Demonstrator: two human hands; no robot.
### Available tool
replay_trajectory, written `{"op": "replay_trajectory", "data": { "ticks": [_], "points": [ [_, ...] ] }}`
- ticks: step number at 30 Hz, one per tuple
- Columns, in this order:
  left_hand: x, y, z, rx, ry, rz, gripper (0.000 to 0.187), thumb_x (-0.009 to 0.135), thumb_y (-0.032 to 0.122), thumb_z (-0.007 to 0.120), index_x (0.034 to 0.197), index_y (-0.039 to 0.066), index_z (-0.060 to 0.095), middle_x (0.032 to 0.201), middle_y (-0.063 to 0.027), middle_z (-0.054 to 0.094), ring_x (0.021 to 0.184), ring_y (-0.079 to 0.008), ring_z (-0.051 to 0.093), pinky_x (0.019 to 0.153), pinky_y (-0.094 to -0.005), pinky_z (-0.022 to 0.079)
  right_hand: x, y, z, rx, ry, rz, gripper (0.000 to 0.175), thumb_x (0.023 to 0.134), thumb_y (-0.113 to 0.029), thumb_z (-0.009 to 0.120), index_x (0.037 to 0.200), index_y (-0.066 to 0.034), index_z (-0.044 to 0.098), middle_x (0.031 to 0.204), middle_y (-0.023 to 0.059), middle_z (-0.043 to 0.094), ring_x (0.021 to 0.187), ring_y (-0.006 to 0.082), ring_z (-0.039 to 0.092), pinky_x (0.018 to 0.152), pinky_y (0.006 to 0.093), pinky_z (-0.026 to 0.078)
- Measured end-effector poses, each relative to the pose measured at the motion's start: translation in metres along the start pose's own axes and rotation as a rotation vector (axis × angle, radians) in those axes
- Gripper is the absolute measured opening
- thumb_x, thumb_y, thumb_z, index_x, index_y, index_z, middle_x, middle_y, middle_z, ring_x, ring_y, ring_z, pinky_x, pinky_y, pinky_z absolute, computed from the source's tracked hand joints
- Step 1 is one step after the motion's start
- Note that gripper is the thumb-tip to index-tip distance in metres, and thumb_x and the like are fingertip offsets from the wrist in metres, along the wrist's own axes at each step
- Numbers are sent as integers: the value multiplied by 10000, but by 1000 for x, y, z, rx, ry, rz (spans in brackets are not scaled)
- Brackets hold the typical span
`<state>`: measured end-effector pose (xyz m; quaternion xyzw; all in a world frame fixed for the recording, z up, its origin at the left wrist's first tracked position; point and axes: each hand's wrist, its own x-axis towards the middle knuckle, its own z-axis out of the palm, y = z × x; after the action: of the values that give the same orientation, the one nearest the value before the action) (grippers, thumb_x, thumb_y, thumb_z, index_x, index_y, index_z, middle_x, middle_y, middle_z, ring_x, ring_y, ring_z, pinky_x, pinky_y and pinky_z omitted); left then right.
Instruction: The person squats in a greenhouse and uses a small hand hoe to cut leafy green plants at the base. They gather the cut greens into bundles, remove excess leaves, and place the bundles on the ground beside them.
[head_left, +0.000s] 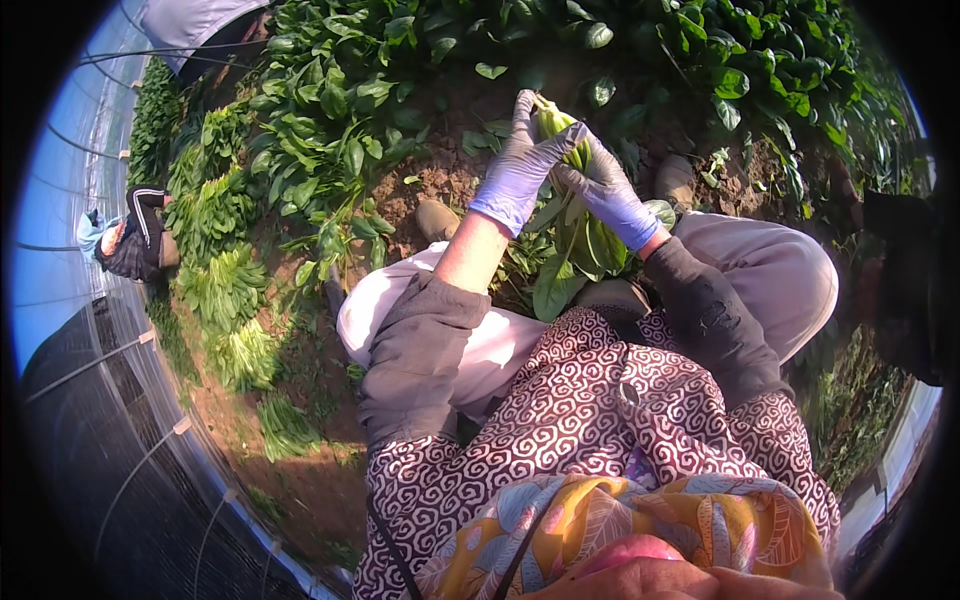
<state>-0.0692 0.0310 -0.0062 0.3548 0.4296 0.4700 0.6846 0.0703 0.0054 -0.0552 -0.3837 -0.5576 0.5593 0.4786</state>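
Observation:
A bunch of leafy greens, seemingly spinach (592, 232), is held in both my gloved hands, its pale stems pointing up and away and its broad leaves hanging toward my lap. My left hand (517, 165) grips the stem end from the left, fingertips near the stem tips. Around the stems from the right closes my right hand (611, 187), just above the leaves. Both thin gloves are purple at the cuff and soiled grey over the fingers. The bunch hides part of my fingers.
Growing spinach plants (330, 97) fill the bed ahead, with bare soil (442, 176) near my boots (437, 220). Piles of cut greens (225, 285) lie in a row at left. Another person (139, 236) crouches beyond them, beside the plastic greenhouse wall (112, 135). A dark object stands at far right.

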Motion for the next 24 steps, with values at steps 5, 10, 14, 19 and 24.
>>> {"op": "replay_trajectory", "data": {
  "ticks": [5,10,14,19,24],
  "points": [
    [9,-2,-13,-194,162,33,399,820,-29,601,1212,8,537,1109,-105,634,1015,-181,607,929,-303,477,3,-24,21,-666,-28,-164,894,731,-223,750,1456,-37,261,1459,223,332,1298,395,394,1069,420,358],
    [13,47,-65,-326,-122,146,468,837,43,599,1287,-17,486,1236,-179,577,1176,-299,543,1074,-431,389,9,-23,-11,-602,-54,-166,1028,689,-434,802,1472,-56,254,1448,201,371,1327,353,378,1109,406,303],
    [0,65,-87,-384,-155,255,498,844,63,609,1321,34,468,1277,-178,551,1263,-347,465,1138,-494,284,11,-1,-34,-765,-202,-18,967,665,-400,815,1434,-68,331,1417,197,420,1255,367,453,1051,417,366],
    [-6,66,-98,-409,-182,281,496,830,36,614,1308,34,482,1263,-187,562,1282,-370,442,1140,-507,278,7,24,-63,-942,-389,336,873,663,-340,758,1412,-83,391,1421,152,436,1256,312,477,1018,413,404],
    [-5,67,-99,-518,-156,269,452,860,59,598,1295,18,482,1238,-174,582,1240,-344,488,1120,-494,317,18,21,-84,-778,-3,115,492,739,-113,669,1223,-86,587,1214,142,601,1107,319,580,947,362,469]
  ]
}}
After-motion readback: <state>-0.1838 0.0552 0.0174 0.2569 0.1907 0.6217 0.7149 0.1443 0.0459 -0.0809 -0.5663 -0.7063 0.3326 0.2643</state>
